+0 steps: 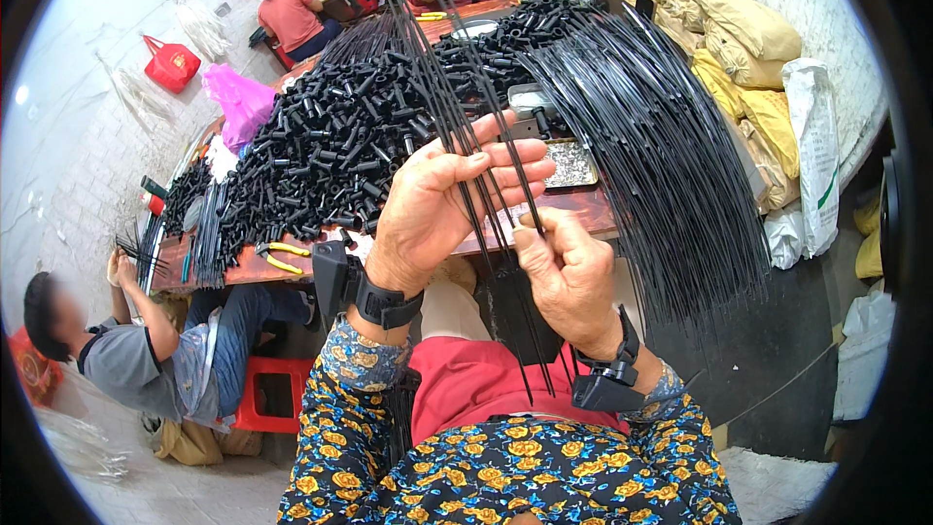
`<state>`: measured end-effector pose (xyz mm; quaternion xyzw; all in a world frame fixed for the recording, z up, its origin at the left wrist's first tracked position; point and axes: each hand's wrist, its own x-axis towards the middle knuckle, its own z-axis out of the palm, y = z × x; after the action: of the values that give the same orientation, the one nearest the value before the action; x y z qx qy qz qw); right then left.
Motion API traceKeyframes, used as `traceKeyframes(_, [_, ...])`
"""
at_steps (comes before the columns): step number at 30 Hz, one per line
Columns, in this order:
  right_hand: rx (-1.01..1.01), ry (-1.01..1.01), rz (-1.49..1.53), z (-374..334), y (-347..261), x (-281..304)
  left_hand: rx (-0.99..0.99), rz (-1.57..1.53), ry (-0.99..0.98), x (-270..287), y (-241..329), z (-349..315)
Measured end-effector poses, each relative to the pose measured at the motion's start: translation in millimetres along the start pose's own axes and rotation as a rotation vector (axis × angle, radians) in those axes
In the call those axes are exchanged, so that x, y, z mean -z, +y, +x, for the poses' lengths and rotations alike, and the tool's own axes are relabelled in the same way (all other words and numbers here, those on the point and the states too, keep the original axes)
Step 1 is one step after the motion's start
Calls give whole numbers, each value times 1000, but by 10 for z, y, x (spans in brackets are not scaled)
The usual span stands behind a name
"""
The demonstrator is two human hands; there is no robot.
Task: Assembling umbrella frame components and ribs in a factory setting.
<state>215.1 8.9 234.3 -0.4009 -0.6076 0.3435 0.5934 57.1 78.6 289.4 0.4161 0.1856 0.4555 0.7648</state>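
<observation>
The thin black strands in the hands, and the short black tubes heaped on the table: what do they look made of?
Thin black strands: probably plastic-coated wire or stiff plastic; they stay nearly straight, slightly glossy, pinched by the left hand and right hand. Short black tubes: likely moulded plastic, matte with dull highlights, hollow ends.

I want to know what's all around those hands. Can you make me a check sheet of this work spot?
Surface: wooden table, mostly covered.
Job's things: thin black rods in the left hand; right hand pinches some lower down.
Clutter: heap of black tubes, rod fan, metal tray, yellow pliers.
Grippers: both hands closed on the rods.
Cables: nothing seen.
Surroundings: other people seated, yellow sacks, red bag, pink bag.
</observation>
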Motion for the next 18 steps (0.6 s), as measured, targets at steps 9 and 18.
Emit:
traceKeyframes(9, [50,-17,87,-17,109,-116,14,-20,-28,-33,-42,-21])
traceKeyframes(18, [59,-16,-35,-86,62,-47,93,-35,30,-101,-115,-149])
